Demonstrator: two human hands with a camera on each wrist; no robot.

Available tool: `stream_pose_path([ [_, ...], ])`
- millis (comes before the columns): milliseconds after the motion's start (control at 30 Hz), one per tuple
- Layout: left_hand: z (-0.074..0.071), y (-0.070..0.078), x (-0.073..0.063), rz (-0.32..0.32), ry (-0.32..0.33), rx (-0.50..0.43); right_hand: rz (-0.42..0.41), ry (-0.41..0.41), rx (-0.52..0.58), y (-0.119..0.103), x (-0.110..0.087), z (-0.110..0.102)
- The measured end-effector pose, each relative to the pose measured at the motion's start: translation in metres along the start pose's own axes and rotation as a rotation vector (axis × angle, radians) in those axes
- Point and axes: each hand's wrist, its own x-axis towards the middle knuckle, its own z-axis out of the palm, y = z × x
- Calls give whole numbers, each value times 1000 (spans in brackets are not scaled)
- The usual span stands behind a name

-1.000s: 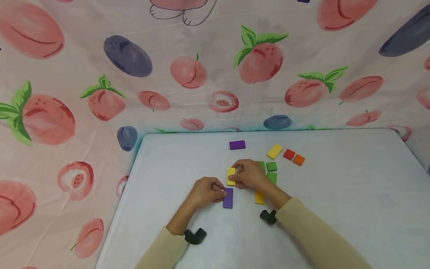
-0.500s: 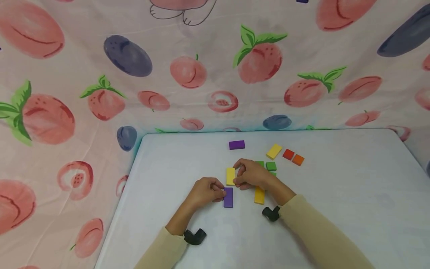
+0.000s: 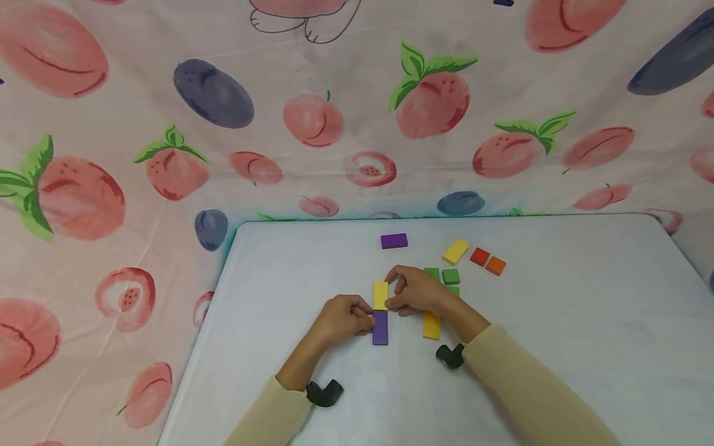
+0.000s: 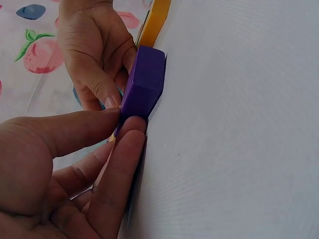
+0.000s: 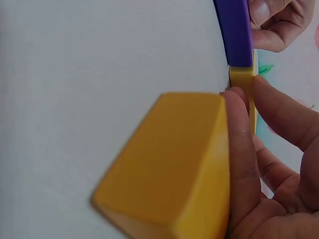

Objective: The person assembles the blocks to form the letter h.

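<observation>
A yellow block point(image 3: 380, 296) lies end to end with a purple block point(image 3: 380, 328), the two forming a straight line on the white table. My left hand point(image 3: 342, 320) holds the purple block at its left side, its thumb on the top edge and fingers low against the side in the left wrist view. On the other side, my right hand point(image 3: 418, 291) has thumb and forefinger at the yellow block's right edge. In the right wrist view, the yellow block point(image 5: 242, 75) meets the end of the purple block point(image 5: 237, 35).
Under and beside the right forearm lie a darker yellow block point(image 3: 431, 325) and several green blocks point(image 3: 450, 276). Farther back are another purple block point(image 3: 394, 241), a yellow block point(image 3: 455, 251), a red square point(image 3: 480, 256) and an orange square point(image 3: 495, 266). Fruit-printed cloth point(image 3: 312, 118) hangs behind.
The yellow block has shifted slightly left and toward the person, closing the gap to the purple block. My right hand has moved along with it; my left hand has stayed in place.
</observation>
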Motion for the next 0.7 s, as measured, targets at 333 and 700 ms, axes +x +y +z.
stream_pose_path([
  [333, 0, 1, 0, -10, -1, 13, 2, 9, -72, -1, -1, 1],
  [700, -1, 0, -1, -13, -4, 12, -8, 2, -97, 0, 0, 1],
])
